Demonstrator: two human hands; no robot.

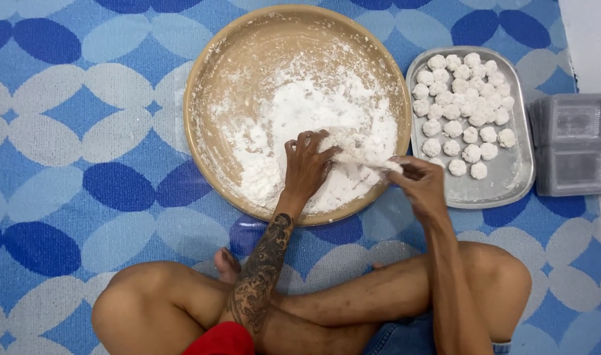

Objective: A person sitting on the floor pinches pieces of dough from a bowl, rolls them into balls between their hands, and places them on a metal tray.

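The dough [353, 150] lies at the near right edge of the floured bowl [208, 72], gripped by both hands: the left hand [307, 167] curls its fingers into the lump, the right hand [419, 184] pinches off a stretched piece. Just right sits a tray [511, 177] of white balls [465, 98], then stacked containers [573, 141], all on a blue mat [83, 131].
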